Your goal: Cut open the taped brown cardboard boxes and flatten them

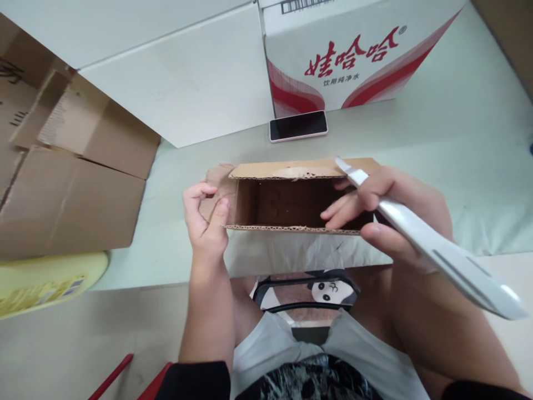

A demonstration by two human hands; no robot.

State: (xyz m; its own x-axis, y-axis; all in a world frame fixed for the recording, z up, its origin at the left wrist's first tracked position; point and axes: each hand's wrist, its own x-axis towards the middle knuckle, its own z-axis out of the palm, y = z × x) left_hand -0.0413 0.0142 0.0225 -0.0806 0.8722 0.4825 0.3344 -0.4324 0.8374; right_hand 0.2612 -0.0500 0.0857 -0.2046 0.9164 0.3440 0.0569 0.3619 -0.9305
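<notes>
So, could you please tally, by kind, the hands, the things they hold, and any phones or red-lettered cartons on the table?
Hands: 2 (left hand and right hand)
Open boxes held: 1 (small cardboard box)
Cutters held: 1 (pale cutter)
Phones: 1 (dark-screened phone)
Red-lettered cartons: 1 (white carton)
Total: 6

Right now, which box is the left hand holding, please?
The small brown box, opening toward the camera; the brown cartons at left and white boxes are untouched.
</notes>
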